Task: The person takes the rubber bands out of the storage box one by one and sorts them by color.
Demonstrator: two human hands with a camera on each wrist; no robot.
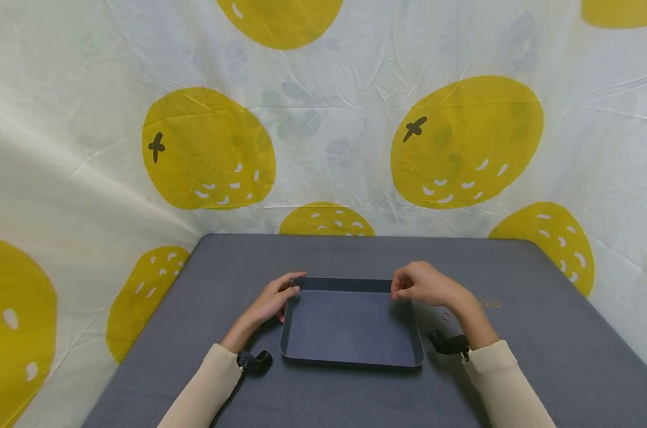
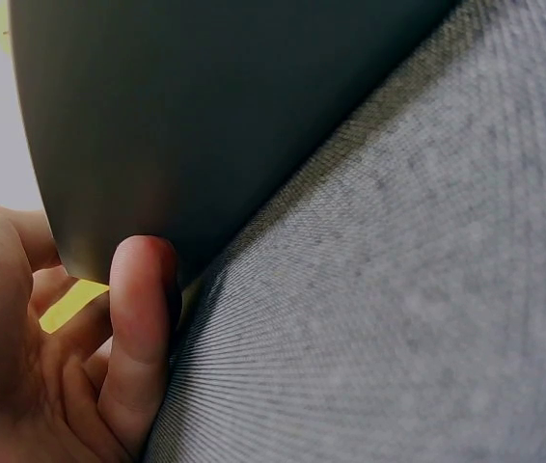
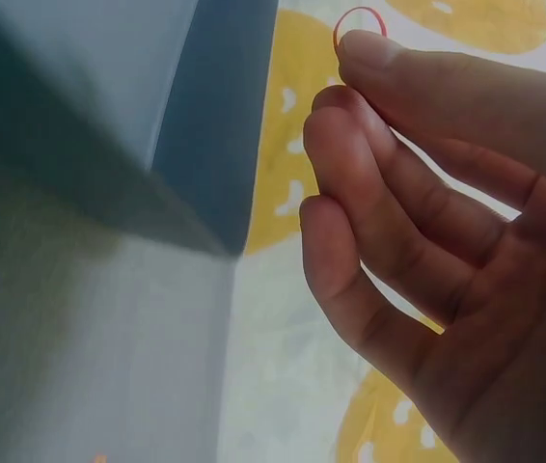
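A dark grey rectangular tray [image 1: 350, 327] with low walls lies on the table in the head view. My left hand [image 1: 272, 302] grips its far left corner, thumb over the rim and fingers along the outside. The left wrist view shows the tray's outer wall [image 2: 177, 125] with fingers of the left hand [image 2: 70, 357] against it. Over the far right corner, my right hand [image 1: 422, 282] pinches a thin red rubber band [image 3: 360, 12] between thumb and forefinger. The other fingers of the right hand [image 3: 427, 222] are bent. In the head view this band is hidden by the hand.
Right of the tray, several small rubber bands lie on the grey table [image 1: 537, 356], among them a pinkish band [image 1: 447, 317] and an orange band [image 1: 495, 304]. A white curtain [image 1: 334, 154] with yellow fruit prints hangs behind the table and along its sides.
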